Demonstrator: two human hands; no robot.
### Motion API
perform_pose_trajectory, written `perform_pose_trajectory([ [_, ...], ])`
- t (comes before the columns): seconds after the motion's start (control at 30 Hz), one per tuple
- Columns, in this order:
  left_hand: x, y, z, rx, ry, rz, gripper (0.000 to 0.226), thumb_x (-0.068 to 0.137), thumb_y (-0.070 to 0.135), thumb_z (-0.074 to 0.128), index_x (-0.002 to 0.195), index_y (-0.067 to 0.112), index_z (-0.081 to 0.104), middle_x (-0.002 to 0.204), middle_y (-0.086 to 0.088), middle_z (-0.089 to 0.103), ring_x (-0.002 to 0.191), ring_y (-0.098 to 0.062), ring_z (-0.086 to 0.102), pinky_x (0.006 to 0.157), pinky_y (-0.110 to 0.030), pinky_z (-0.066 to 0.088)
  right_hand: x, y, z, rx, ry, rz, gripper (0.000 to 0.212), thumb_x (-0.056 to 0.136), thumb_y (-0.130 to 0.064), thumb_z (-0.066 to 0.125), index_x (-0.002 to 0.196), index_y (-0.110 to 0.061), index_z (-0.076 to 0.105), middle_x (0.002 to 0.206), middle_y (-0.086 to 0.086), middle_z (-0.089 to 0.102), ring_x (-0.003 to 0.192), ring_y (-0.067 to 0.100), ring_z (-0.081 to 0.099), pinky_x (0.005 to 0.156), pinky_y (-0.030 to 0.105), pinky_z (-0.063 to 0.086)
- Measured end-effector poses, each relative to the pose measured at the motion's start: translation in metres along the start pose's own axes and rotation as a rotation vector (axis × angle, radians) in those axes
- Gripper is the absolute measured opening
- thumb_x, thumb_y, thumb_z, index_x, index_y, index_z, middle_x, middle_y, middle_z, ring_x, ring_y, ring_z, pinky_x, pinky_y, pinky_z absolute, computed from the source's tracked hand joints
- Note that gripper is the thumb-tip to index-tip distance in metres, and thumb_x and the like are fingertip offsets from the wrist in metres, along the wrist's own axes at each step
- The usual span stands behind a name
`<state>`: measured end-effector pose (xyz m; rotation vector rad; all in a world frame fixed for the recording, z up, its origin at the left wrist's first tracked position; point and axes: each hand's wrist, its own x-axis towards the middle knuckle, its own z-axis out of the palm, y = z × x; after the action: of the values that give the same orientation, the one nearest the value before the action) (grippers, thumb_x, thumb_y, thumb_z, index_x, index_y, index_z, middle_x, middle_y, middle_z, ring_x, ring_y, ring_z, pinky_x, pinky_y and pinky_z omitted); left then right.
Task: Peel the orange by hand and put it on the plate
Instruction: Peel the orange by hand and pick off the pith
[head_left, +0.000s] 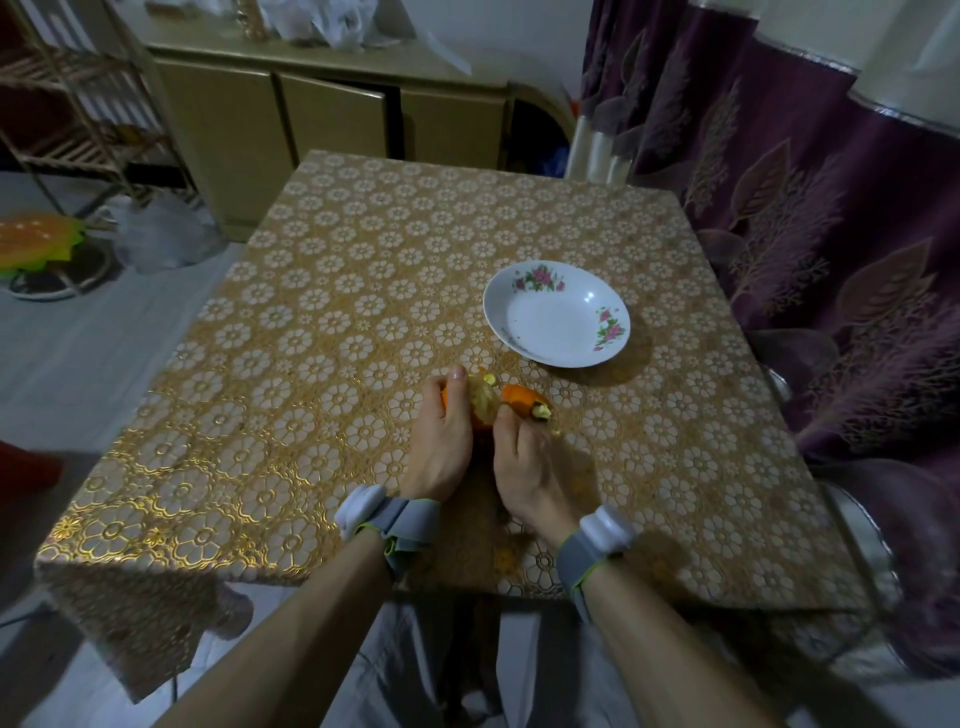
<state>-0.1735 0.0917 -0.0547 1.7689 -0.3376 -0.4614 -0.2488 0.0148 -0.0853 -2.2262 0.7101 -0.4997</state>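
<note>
Gold floral cloth covers a square table (363, 291) in a dim room, with a low beige cabinet (322, 104) behind it and a purple leaf-patterned curtain (805, 208) hanging along its right side. A wooden rack (67, 104) stands at the far left, and a clear plastic bag (156, 234) lies on the floor below it.

Near the middle of the table, toward the person's edge, the left hand (441, 447) grips the orange (483, 402), its fingers curled round the fruit and one fingertip showing over the top. The hand hides most of the fruit; a pale, pithy patch shows where the skin is off, with orange skin below it.

The right hand (530, 467) sits just beside it and pinches a strip of peel (522, 397) that sticks out to the right. I cannot tell whether the strip is joined to the fruit. A few small yellow bits (556, 431) lie on the cloth by this hand.

Both wrists wear grey bands with white pods (387, 514).

A white plate (550, 322) with pink flower prints sits on the table beyond the hands and to the right, apart from them, with patterned cloth showing between.
</note>
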Motion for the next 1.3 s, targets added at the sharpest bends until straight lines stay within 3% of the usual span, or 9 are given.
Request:
perform_pose_trajectory([
  [0.1, -0.002, 0.001, 0.000, -0.039, 0.013, -0.013, 0.037, 0.104, 0.049, 0.026, 0.113, 0.021, 0.048, 0.093, 0.011, 0.051, 0.083, -0.001, 0.049, 0.067, -0.019, 0.035, -0.004, -0.007, 0.001, -0.077, -0.005, -0.015, 0.051, 0.105, -0.043, 0.021, 0.077, -0.020, 0.057, 0.060, -0.001, 0.058, 0.054, 0.011, 0.055, 0.053, 0.031, 0.041],
  [0.27, -0.003, 0.000, 0.001, -0.019, 0.024, -0.019, 0.034, 0.103, 0.051, 0.027, 0.113, 0.024, 0.045, 0.094, 0.014, 0.051, 0.085, 0.000, 0.050, 0.074, -0.029, 0.038, -0.004, -0.007, -0.002, -0.185, -0.022, -0.019, 0.052, 0.106, -0.031, 0.024, 0.060, -0.021, 0.044, 0.052, -0.004, 0.049, 0.046, 0.010, 0.046, 0.045, 0.022, 0.025],
  [0.43, -0.001, -0.002, 0.001, -0.028, 0.026, -0.030, 0.030, 0.104, 0.049, 0.029, 0.111, 0.025, 0.045, 0.095, 0.014, 0.050, 0.084, 0.002, 0.047, 0.083, -0.030, 0.033, 0.000, -0.003, -0.002, -0.158, -0.046, -0.050, 0.043, 0.105, -0.025, 0.028, 0.064, -0.027, 0.036, 0.054, -0.008, 0.043, 0.047, 0.008, 0.042, 0.047, 0.023, 0.025],
  [0.57, 0.001, -0.001, -0.001, -0.011, 0.002, -0.048, 0.048, 0.104, 0.049, 0.028, 0.131, 0.017, 0.049, 0.112, 0.004, 0.048, 0.098, -0.012, 0.047, 0.088, -0.028, 0.029, -0.005, 0.004, -0.002, -0.096, -0.014, -0.079, 0.044, 0.106, -0.025, 0.030, 0.063, -0.027, 0.040, 0.052, -0.006, 0.044, 0.047, 0.009, 0.044, 0.046, 0.019, 0.026],
  [0.73, 0.005, 0.000, -0.001, 0.001, -0.008, -0.073, 0.051, 0.107, 0.044, 0.022, 0.143, 0.016, 0.043, 0.124, 0.010, 0.038, 0.112, -0.003, 0.033, 0.092, -0.020, 0.019, -0.006, -0.001, -0.004, -0.108, -0.038, -0.079, 0.041, 0.105, -0.043, 0.023, 0.095, -0.023, 0.058, 0.074, -0.001, 0.064, 0.062, 0.007, 0.053, 0.055, 0.022, 0.031],
  [0.87, 0.005, -0.001, -0.002, -0.033, 0.004, -0.084, 0.052, 0.104, 0.051, 0.026, 0.133, 0.015, 0.051, 0.121, 0.004, 0.049, 0.110, -0.013, 0.047, 0.093, -0.031, 0.031, -0.008, -0.001, -0.001, -0.181, 0.005, -0.118, 0.039, 0.106, -0.034, 0.022, 0.085, -0.021, 0.052, 0.061, -0.005, 0.053, 0.051, 0.010, 0.047, 0.051, 0.027, 0.030],
  [1.13, 0.005, -0.002, -0.003, -0.051, -0.028, -0.124, 0.055, 0.102, 0.056, 0.028, 0.133, 0.016, 0.050, 0.123, -0.004, 0.054, 0.108, -0.019, 0.052, 0.089, -0.033, 0.036, -0.006, 0.002, -0.004, -0.109, -0.023, -0.054, 0.036, 0.105, -0.026, 0.032, 0.071, -0.026, 0.043, 0.055, -0.007, 0.043, 0.046, 0.004, 0.039, 0.046, 0.018, 0.024],
  [1.23, 0.004, 0.000, -0.004, -0.111, -0.058, -0.186, 0.060, 0.097, 0.066, 0.027, 0.125, 0.021, 0.054, 0.120, -0.006, 0.058, 0.107, -0.022, 0.058, 0.095, -0.040, 0.045, -0.008, -0.001, -0.006, -0.020, -0.035, -0.029, 0.036, 0.105, -0.037, 0.030, 0.082, -0.025, 0.055, 0.063, -0.008, 0.053, 0.053, 0.000, 0.046, 0.050, 0.015, 0.028],
  [1.3, 0.002, 0.000, -0.005, -0.127, -0.060, -0.208, 0.068, 0.084, 0.079, 0.030, 0.113, 0.025, 0.058, 0.118, -0.008, 0.062, 0.106, -0.026, 0.061, 0.101, -0.048, 0.046, -0.007, -0.004, -0.006, -0.091, -0.076, -0.017, 0.041, 0.104, -0.044, 0.025, 0.102, -0.023, 0.060, 0.078, -0.001, 0.065, 0.065, 0.006, 0.055, 0.059, 0.024, 0.032],
])
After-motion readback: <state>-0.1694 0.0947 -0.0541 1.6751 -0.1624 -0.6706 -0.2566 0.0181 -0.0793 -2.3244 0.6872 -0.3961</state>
